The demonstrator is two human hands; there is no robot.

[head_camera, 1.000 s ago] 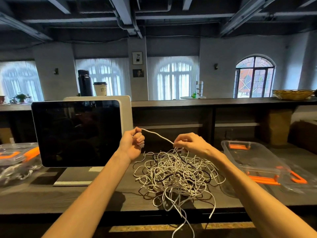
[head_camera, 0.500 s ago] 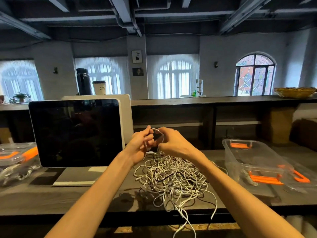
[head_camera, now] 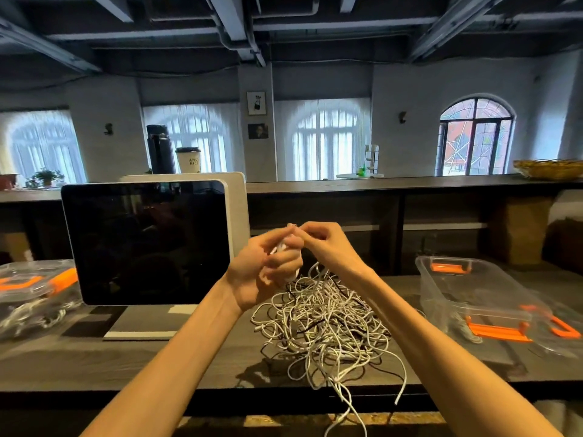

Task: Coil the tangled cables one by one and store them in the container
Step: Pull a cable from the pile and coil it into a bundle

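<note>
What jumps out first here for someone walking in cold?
A big tangle of white cables heaped mid-desk, some dangling over the front edge. Above it, the left hand and right hand meet around one cable. A clear container with orange clips waits at right.

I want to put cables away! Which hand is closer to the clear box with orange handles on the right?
The right hand. It is raised above the cable pile, on the side toward the clear box. The left hand touches it on the far side, nearer the monitor.
</note>
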